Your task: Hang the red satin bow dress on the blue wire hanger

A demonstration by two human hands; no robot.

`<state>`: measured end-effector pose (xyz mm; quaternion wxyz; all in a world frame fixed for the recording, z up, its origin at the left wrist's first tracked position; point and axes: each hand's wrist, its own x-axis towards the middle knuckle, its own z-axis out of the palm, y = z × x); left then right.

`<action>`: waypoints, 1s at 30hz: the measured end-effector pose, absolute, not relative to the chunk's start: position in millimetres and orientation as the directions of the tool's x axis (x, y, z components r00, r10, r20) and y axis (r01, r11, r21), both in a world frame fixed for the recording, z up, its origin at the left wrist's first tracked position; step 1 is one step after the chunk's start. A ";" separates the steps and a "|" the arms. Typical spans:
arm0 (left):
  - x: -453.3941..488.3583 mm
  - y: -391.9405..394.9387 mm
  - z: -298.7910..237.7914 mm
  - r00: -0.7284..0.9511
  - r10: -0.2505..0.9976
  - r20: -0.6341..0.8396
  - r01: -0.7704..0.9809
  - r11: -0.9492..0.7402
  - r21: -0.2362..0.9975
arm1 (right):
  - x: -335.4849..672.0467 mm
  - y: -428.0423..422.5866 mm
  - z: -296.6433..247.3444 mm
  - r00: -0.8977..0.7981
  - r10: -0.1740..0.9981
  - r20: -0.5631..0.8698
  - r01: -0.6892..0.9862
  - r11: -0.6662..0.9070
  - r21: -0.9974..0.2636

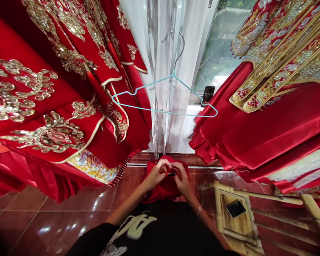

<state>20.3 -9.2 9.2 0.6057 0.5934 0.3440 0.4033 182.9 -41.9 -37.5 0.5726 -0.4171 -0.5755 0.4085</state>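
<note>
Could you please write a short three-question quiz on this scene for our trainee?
1. True or false: the pale blue wire hanger hangs in front of the white sheer curtain.
2. Which holds the red cloth: A, the left hand only; B, the right hand only; or C, both hands?
3. What lies on the wooden chair?

Key: 1. True. 2. C. 3. A black smartphone.
</note>
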 end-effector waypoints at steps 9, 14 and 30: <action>20.8 -24.8 -0.9 0.373 0.916 0.150 -0.073 -0.133 0.988 | 183.7 -33.7 -34.6 -0.167 0.926 0.339 0.126 0.361 -0.924; 17.0 -28.6 6.1 0.382 0.919 0.099 0.014 -0.113 0.994 | 185.3 -33.7 -51.7 -0.222 0.928 0.299 0.093 0.326 -0.941; -66.5 -26.6 9.2 -0.168 0.970 0.175 0.353 -0.107 0.930 | 207.6 -29.8 -64.9 -0.117 0.954 0.277 0.099 0.289 -0.952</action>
